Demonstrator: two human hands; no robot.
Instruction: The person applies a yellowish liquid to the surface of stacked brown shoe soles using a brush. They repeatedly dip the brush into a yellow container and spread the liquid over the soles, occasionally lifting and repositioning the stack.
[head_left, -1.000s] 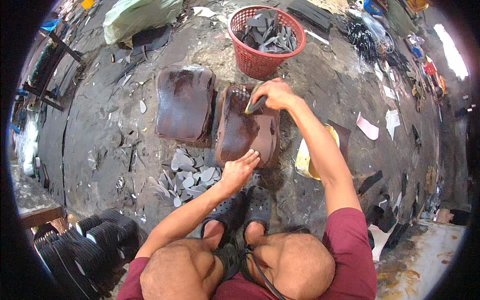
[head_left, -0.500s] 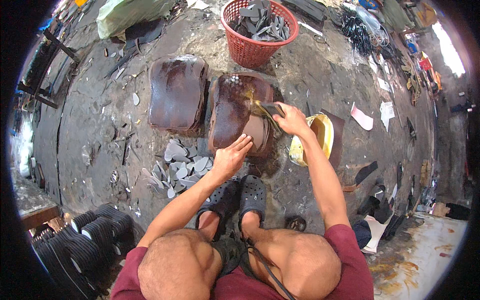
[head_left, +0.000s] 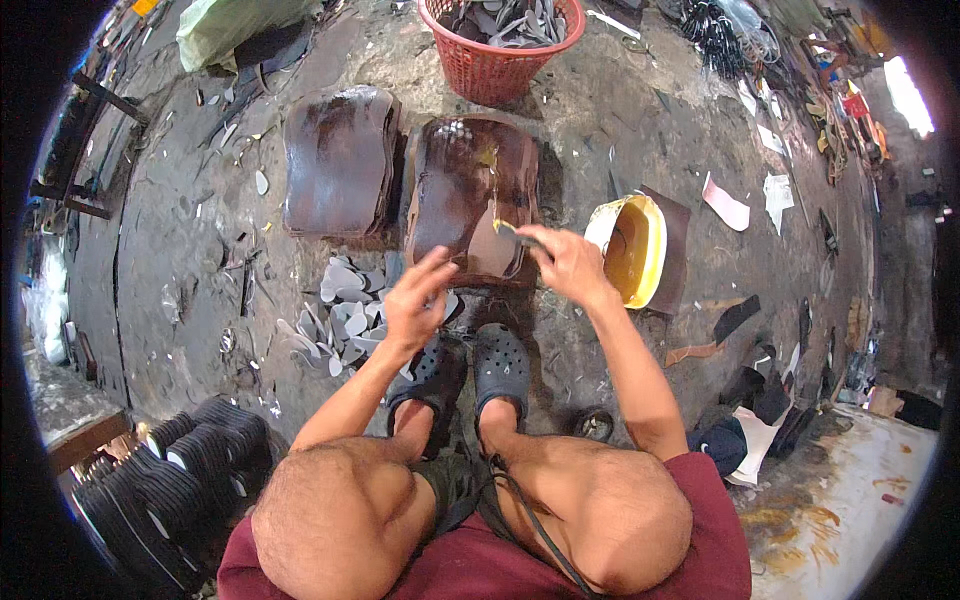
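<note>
A brush (head_left: 513,234) with a yellow, glue-like smear on its tip is gripped in my right hand (head_left: 574,268), over the lower right of a stack of dark brown sheets (head_left: 450,190). The top sheet is glossy and wet-looking, with a yellow trickle near its upper right and a duller brown patch under the brush. My left hand (head_left: 414,305) hovers near the stack's lower left edge, slightly blurred, fingers stretched out and nothing in them. Beside my right hand, a tipped white and yellow tub (head_left: 650,232) holds amber, glue-like liquid.
Another glossy brown stack (head_left: 340,165) stands to the left. Grey cut-out pieces (head_left: 345,318) lie heaped near my left hand. A red basket (head_left: 500,75) of similar pieces stands at the far side. Black sole-shaped pieces (head_left: 205,455) are lined up at lower left; scraps litter the floor.
My left hand has lifted off the stack and drawn back to the left. The brush has moved down and toward me, over the duller patch. The whole view has shifted slightly.
</note>
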